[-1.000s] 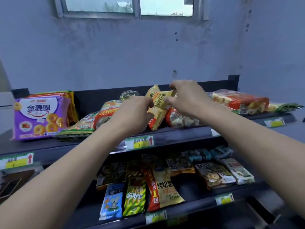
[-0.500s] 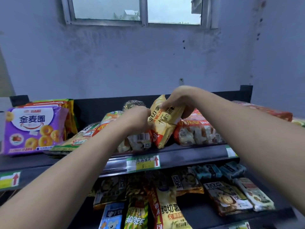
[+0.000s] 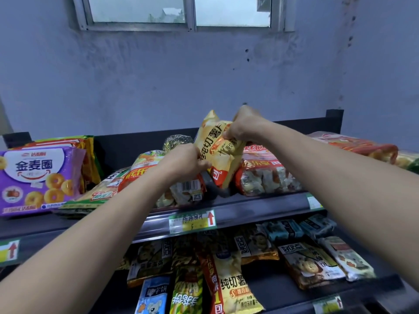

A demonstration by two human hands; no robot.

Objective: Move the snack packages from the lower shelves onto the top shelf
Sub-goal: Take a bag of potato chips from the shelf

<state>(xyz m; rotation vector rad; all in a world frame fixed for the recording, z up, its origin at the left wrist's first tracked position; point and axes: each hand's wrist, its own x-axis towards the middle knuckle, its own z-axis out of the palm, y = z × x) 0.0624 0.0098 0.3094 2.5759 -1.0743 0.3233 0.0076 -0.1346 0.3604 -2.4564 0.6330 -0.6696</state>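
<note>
A yellow chip bag [image 3: 217,152] with a red lower corner stands tilted on the top shelf [image 3: 249,207], held by both hands. My left hand [image 3: 183,163] pinches its left edge. My right hand [image 3: 241,125] grips its upper right part. The bag sits between two red-and-clear snack packs, one on the left [image 3: 181,191] and one on the right [image 3: 265,177]. On the lower shelf [image 3: 340,291] lie several snack packages, among them a matching yellow chip bag [image 3: 235,284], a green-yellow pack [image 3: 187,293] and a blue-white pack [image 3: 153,295].
A large purple ring-snack pack [image 3: 38,177] stands at the top shelf's left end, with flat green-yellow packs [image 3: 95,196] beside it. More red packs [image 3: 353,146] lie at the far right. Price tags [image 3: 192,220] line the shelf edge. A grey wall and window rise behind.
Both hands have raised the yellow chip bag and turned it more upright on the top shelf. The camera has moved closer and tilted up.
</note>
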